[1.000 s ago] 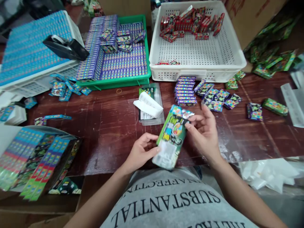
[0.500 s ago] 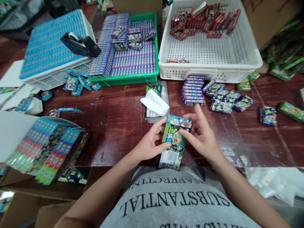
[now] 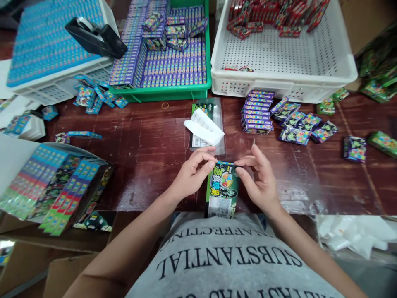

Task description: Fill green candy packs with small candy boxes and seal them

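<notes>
Green-and-black pack | pale label at near end | printed face toward camera | near table edge | far end perhaps closed, partly hidden

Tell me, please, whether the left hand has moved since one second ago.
Yes, the left hand has moved closer to the folded white paper.

Site looked like a packing workshop: worktable bore a green tray of ranked purple boxes and a white perforated crate of red boxes; tape dispenser, cardboard cartons nearby.
</notes>
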Demonstrator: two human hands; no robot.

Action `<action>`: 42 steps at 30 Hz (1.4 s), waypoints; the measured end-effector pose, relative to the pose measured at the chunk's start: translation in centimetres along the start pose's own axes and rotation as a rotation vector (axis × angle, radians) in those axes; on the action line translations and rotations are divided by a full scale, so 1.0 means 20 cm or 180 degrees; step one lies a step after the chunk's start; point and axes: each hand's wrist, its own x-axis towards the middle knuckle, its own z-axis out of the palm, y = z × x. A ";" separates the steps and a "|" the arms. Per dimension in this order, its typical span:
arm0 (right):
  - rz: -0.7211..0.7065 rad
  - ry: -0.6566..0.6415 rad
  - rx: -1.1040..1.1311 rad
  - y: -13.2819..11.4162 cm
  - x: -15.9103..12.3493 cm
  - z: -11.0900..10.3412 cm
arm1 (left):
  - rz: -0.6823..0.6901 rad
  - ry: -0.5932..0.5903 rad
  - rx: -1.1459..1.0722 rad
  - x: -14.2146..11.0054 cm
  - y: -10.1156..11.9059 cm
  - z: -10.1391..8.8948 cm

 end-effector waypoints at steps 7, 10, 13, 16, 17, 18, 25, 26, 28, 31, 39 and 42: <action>0.0528 -0.0100 0.0254 -0.06 0.07 -0.02 | -0.0243 0.0504 -0.0423 -0.01 -0.02 0.03; 0.0744 -0.0378 0.0473 -0.10 0.11 -0.04 | -0.0222 0.0307 -0.0165 -0.01 0.02 0.01; 0.0932 -0.0412 0.0570 -0.14 0.16 -0.02 | -0.0203 0.0291 -0.0104 0.00 0.05 -0.01; 0.1034 -0.0336 0.0483 -0.17 0.20 0.01 | -0.0401 0.0332 0.0052 0.01 0.08 -0.03; 0.1065 -0.0318 0.0453 -0.18 0.22 0.02 | -0.0466 0.0347 0.0111 0.01 0.09 -0.04; 0.1095 -0.0307 0.0429 -0.19 0.23 0.03 | -0.0505 0.0358 0.0151 0.02 0.10 -0.05; 0.1108 -0.0767 0.0501 -0.18 0.23 -0.03 | -0.0547 -0.0063 -0.0171 0.00 0.11 -0.13; 0.1067 -0.0864 0.0459 -0.17 0.23 -0.07 | -0.0487 -0.0065 -0.0205 -0.01 0.10 -0.13; 0.0838 -0.0982 0.0185 -0.18 0.26 -0.13 | -0.0355 0.0007 -0.0180 -0.02 0.07 -0.13; 0.0334 -0.1393 -0.0365 -0.23 0.38 -0.21 | -0.0265 0.0067 -0.0103 -0.01 0.05 -0.10; -0.0170 -0.2856 -0.1537 -0.27 0.58 -0.12 | -0.0124 0.0001 0.0004 -0.01 0.10 -0.05; -0.0331 -0.2448 -0.1776 -0.23 0.54 -0.10 | -0.0148 0.0077 0.0049 -0.02 0.09 -0.06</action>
